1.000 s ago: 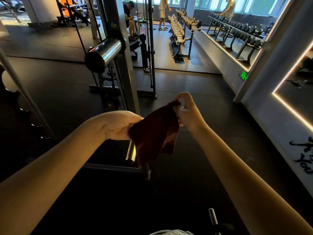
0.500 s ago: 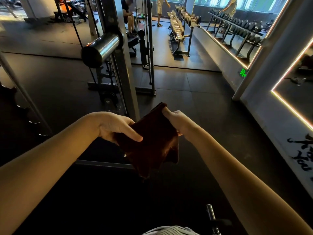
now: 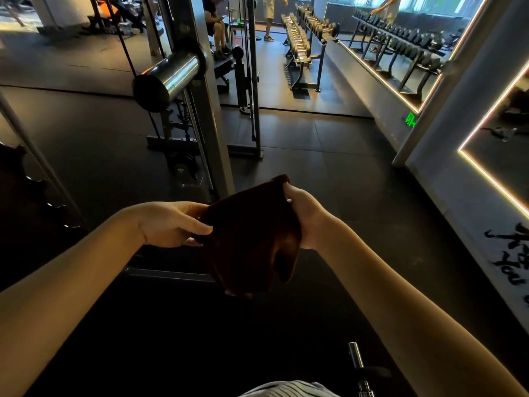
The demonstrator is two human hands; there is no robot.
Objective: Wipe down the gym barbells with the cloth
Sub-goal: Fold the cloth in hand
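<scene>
And the right hand [image 3: 303,216] has come down! A second ago it pinched one corner of the cloth [image 3: 252,233] up high. Now it grips the right edge, level with the left hand [image 3: 171,224], which pinches the left edge with its thumb on top. The cloth hangs doubled between them, a loose fold drooping at the bottom. That looks like folding it into a pad, so I'd say wiping hasn't begun.

The shiny bar [image 3: 171,77] juts from the steel post [image 3: 206,110]. The cloth is below and to the right of the shiny bar, well apart from it. A second bar [image 3: 357,365] peeks in far below that.

Containers? None I can make out, only the rack [image 3: 303,38] far behind and right of the shiny bar, loaded with rows of dumbbells.
</scene>
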